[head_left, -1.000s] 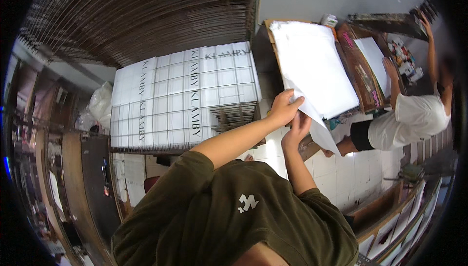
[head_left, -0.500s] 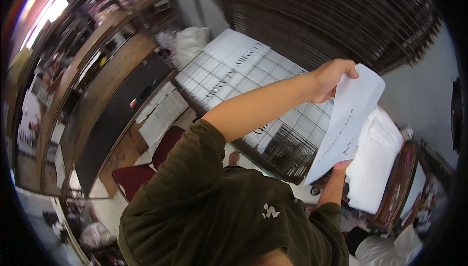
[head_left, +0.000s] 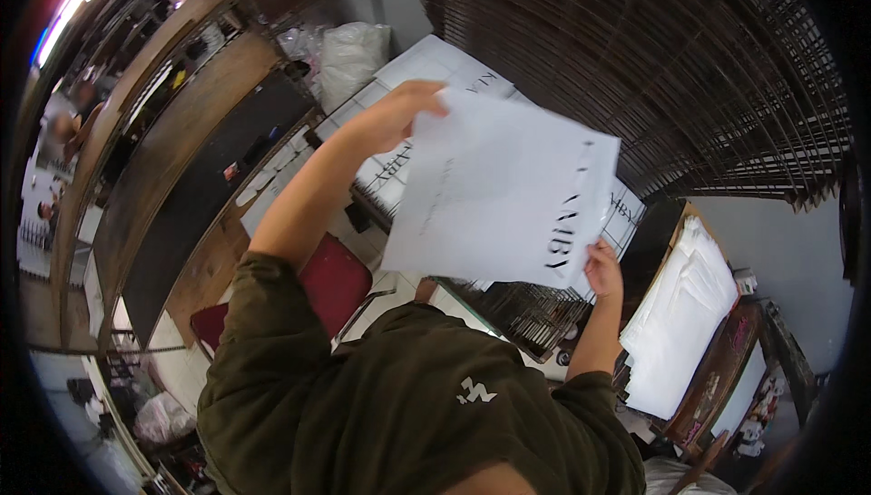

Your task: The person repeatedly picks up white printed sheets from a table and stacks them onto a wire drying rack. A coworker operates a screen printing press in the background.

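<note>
A white sheet [head_left: 494, 186] with dark printed lettering is stretched between my two hands, slightly bowed. My left hand [head_left: 406, 116] is closed on its far left corner, the fingers bent over the edge. At the sheet's right edge, near the lower corner, my right hand [head_left: 603, 270] pinches it between thumb and fingers. Beneath the held sheet, other printed white sheets [head_left: 445, 61] lie on a wire-grid drying rack [head_left: 544, 318], partly hidden by it. To the right of my right hand sits a stack of white sheets [head_left: 680, 318].
Raised dark wire racks [head_left: 626, 50] fill the far right. A long dark-topped wooden bench [head_left: 209, 168] runs along the left, with a red chair [head_left: 336, 282] beside it. A white plastic bag [head_left: 354, 59] stands at the back. Other people are at the far left.
The sheet has moved left, off the stack side and over the rack, and turned flatter. My left hand went left with it; my right hand moved slightly left and up.
</note>
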